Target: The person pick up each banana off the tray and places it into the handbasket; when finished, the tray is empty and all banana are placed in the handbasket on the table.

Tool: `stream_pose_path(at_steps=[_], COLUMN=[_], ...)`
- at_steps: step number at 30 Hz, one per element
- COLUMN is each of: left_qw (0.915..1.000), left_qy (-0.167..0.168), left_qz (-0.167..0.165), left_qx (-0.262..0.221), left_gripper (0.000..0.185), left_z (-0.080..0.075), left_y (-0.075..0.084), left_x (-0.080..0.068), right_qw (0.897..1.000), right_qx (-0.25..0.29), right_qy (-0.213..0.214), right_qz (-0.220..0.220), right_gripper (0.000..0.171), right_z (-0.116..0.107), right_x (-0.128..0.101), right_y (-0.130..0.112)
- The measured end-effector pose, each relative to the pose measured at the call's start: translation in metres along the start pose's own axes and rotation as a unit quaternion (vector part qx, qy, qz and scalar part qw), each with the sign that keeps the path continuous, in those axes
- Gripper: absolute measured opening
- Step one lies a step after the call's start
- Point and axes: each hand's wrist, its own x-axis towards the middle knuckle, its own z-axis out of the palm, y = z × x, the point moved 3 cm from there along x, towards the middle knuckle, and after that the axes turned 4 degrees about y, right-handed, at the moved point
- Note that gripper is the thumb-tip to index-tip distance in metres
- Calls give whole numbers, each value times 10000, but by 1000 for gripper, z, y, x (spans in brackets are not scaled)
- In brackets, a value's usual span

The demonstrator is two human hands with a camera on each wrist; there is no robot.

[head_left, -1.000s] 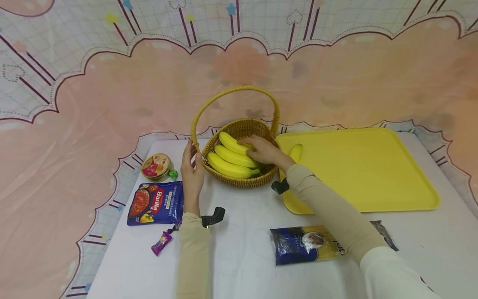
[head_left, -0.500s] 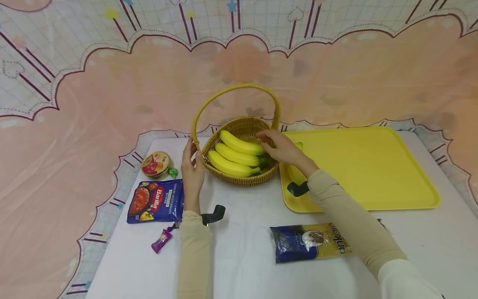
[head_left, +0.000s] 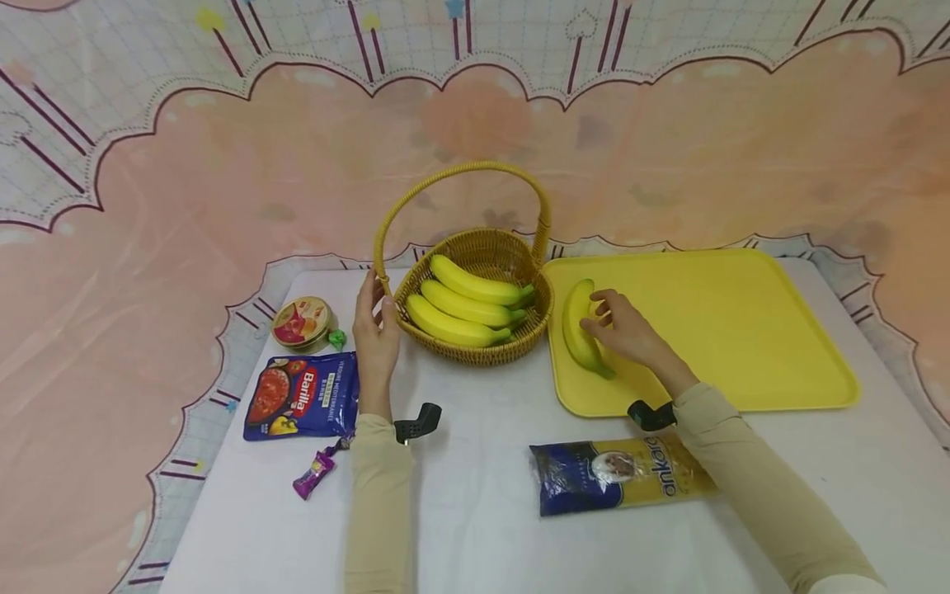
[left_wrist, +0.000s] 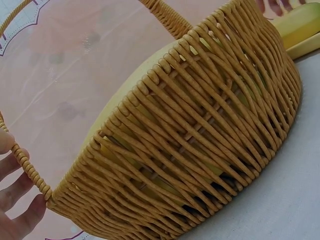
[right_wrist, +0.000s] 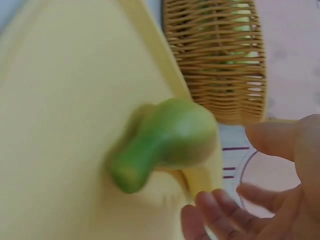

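Note:
A wicker basket [head_left: 486,355] with a tall arched handle [head_left: 462,168] stands at the back of the table. Several yellow bananas [head_left: 471,309] lie in it. My left hand [head_left: 376,334] holds the basket at the left foot of its handle; in the left wrist view its fingers [left_wrist: 17,187] meet the wrapped cane. On the yellow tray [head_left: 712,330] a single banana [head_left: 579,330] lies near the left rim. Over the tray, just right of this banana, is my right hand [head_left: 627,330], fingers loosely bent. The right wrist view shows a gap between the hand [right_wrist: 265,200] and the banana [right_wrist: 175,135].
To the left lie a round tin [head_left: 302,323], a green-wrapped sweet [head_left: 337,339], a blue Barilla pouch [head_left: 303,396] and a purple-wrapped sweet [head_left: 314,474]. A blue and gold pasta packet [head_left: 616,474] lies in front of the tray, partly under the right forearm. A patterned cloth hangs behind.
My right hand has let go of a banana in the basket and moved right, over the tray, to the single banana. The left hand has stayed at the basket.

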Motion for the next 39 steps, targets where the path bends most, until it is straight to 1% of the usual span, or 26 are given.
stream_pose_path(at_steps=[1,3,7,12,13,15,17,20,22,25,29,32,36,39], left_qw=[10000,9999,10000,9999,9998,9998,9998,9999,9999,9999,10000,9999,9999,9999], left_qy=[30,41,8,-63,-74,-96,-108,-113,-109,-93,-67,-67,-103,-98], left_qz=[50,91,32,-145,-163,-170,-166,-126,-127,-88,-41,-83,-126,-35], left_qx=[13,30,33,-3,-16,-22,-5,6,-12,-37,-23,-7,-15,-53], left_gripper=[48,48,49,49,49,49,48,48,48,48,48,48,49,48], left_z=[0,0,0,1,1,0,-1,-3,-3,-4,-5,-6,-5,-5], left_y=[-5,-4,-4,-3,-2,6,16,30,33,36,36,34,32,33], left_x=[2,2,2,2,1,-1,-3,-7,-8,-8,-6,-6,-9,-8], right_qw=[9999,9990,9972,9963,9964,9967,9977,9989,9983,9940,9888,9881,9883,9884], right_qx=[-32,-85,-215,-118,-86,-38,40,286,516,873,1071,1070,1145,1205], right_qy=[-76,-220,-391,-491,-489,-452,-342,-26,240,538,721,792,785,666], right_qz=[136,371,601,693,688,667,590,367,94,-368,-744,-773,-639,-636], right_gripper=[64,73,84,81,79,76,72,63,56,49,47,48,49,48], right_z=[2,6,11,13,13,12,9,3,-2,-8,-12,-14,-14,-13], right_x=[-1,-2,-2,-1,-1,-3,-6,-14,-19,-25,-24,-24,-30,-31], right_y=[3,8,14,15,15,16,15,10,4,-7,-22,-31,-38,-44])
